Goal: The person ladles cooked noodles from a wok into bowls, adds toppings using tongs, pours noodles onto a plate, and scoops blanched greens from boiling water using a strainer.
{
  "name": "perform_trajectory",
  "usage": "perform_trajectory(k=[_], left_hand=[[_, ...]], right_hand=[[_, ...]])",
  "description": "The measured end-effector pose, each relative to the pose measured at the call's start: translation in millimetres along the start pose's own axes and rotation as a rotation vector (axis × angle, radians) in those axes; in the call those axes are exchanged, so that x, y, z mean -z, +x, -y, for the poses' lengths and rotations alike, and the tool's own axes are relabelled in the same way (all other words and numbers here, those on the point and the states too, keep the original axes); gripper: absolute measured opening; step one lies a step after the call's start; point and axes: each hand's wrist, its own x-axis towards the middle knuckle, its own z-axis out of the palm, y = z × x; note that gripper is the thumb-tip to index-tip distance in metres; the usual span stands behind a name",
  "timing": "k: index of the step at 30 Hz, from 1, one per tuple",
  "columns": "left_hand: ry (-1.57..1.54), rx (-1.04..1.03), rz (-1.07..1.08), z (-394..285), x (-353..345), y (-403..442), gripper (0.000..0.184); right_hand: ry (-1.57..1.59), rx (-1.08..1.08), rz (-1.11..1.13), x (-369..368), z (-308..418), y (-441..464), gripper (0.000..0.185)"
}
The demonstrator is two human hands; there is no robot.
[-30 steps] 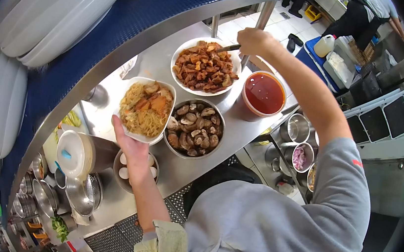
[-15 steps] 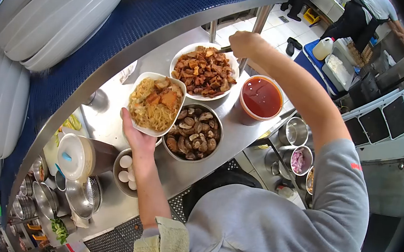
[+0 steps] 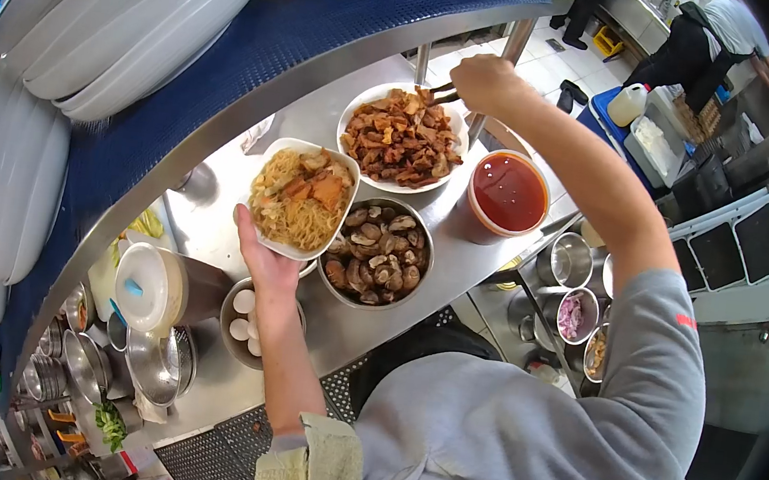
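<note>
Gripping a square white bowl (image 3: 302, 197) of noodles, the left hand (image 3: 270, 263) is pressing its thumb against the near side, the other fingers hiding beneath. The bowl is sitting raised over the worktop (image 3: 449, 268), mouth facing upward, its longer axis running roughly toward the person. The right hand (image 3: 486, 83) is clasping dark tongs (image 3: 445, 99), their length pointing leftward and slightly down onto meat (image 3: 396, 142) in a round dish (image 3: 359, 103). On the grey sleeve (image 3: 643, 341), a red mark is showing too small for reading. Mushrooms (image 3: 378, 254) are filling a steel bowl between the noodles and the worktop's near edge, bare metal lying beyond its rim. A tub (image 3: 474, 220) of red liquid is standing near that edge. A blue shelf (image 3: 267, 18) is overhanging the left side, narrowing the room above.
</note>
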Motion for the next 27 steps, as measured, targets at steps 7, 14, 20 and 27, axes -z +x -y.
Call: perform_trajectory(k=[7, 14, 20, 27], left_hand=[[-0.002, 0.023, 0.014, 14.9, 5.3, 20.1, 0.056], [0.051, 0.060, 0.029, 18.9, -17.2, 19.1, 0.054], [0.090, 0.032, 0.101, 22.6, -20.9, 19.2, 0.055], [0.140, 0.098, 0.094, 15.6, -17.6, 12.1, 0.057]], right_hand=[[0.130, 0.032, -0.197, 48.6, -18.3, -68.3, 0.019], [0.253, 0.294, -0.297, 98.9, 17.5, -130.9, 0.031], [0.193, 0.347, -0.229, 117.5, 40.9, -126.5, 0.028], [0.006, 0.451, -0.177, 138.7, 57.3, -111.2, 0.028]])
